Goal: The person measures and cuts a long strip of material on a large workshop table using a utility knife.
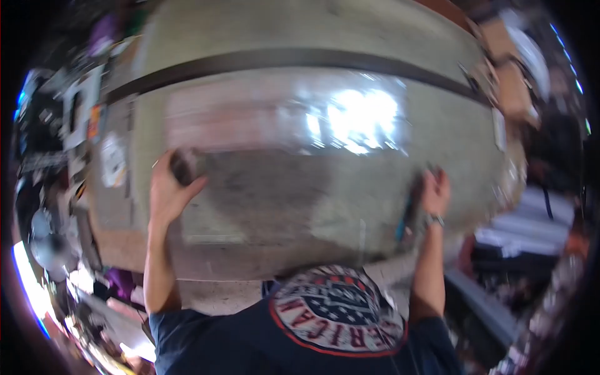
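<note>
My left hand (166, 190) is curled, thumb and fingers around a small dark block-like thing (182, 166) at the lower left corner of a glossy clear plastic sheet (250, 119). Motion blur hides what kind of thing it is. The sheet lies flat, looks pinkish on its left part and throws back a strong glare on its right. Off to the right, my right hand (435, 192) has its fingers drawn together above the tabletop. Anything between those fingers is too smeared to name. Just left of that wrist is a thin dark and teal tool-like thing (405, 220).
The worktable (369, 212) has a greenish-grey top, crossed behind the sheet by a long dark strip (281, 59). A board (112, 200) with a white item lies at the left. Cardboard pieces (503, 81) stand at the back right, and clutter surrounds the table.
</note>
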A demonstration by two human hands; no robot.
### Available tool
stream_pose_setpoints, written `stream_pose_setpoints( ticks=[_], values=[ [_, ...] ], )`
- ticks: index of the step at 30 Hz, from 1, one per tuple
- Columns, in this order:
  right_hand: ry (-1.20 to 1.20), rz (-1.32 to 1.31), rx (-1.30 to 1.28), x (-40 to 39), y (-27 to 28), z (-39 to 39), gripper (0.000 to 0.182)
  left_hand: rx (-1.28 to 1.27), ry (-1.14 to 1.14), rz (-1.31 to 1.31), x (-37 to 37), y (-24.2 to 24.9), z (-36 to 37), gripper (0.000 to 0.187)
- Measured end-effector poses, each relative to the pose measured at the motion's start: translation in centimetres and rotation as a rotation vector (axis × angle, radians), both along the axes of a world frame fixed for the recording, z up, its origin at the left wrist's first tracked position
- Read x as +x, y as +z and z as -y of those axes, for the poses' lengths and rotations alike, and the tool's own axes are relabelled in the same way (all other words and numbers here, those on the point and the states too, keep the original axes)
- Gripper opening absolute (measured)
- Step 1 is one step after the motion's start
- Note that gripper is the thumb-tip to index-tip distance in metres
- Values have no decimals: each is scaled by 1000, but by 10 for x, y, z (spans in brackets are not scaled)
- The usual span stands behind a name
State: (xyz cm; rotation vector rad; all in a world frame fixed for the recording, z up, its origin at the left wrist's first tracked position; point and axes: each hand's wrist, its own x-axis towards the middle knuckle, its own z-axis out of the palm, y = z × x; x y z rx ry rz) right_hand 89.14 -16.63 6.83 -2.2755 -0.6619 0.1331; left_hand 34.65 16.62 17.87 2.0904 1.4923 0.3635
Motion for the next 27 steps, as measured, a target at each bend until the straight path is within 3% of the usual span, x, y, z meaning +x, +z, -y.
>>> stream_pose_setpoints(
  ticks=[4, 10, 12, 15, 18, 21, 24, 27],
  values=[
    [94, 73, -105, 23, -31, -43, 70, -69, 0, -204, -11, -23, 82, 89],
    [16, 60, -418, -6, -4, -135, 84, -88, 112, -407, -2, -26, 138, 101],
    [-3, 44, -479, -12, 2, -143, 86, -123, 186, -401, 4, -22, 141, 104],
    [6, 32, -492, -15, -8, -152, 91, 1, 110, -485, 1, -26, 139, 107],
    [20, 93, -529, -20, -6, -151, 84, 217, -67, -316, 47, -9, 108, 108],
    [107, 356, -257, -45, 13, -153, 77, 356, -287, -218, 98, -33, 52, 105],
    [537, 433, 64, -60, 17, -172, 74, 338, -359, -165, 123, -65, 5, 102],
    [867, 409, -58, -87, 15, -189, 79, 203, -429, -193, 132, -70, -11, 101]
  ],
)
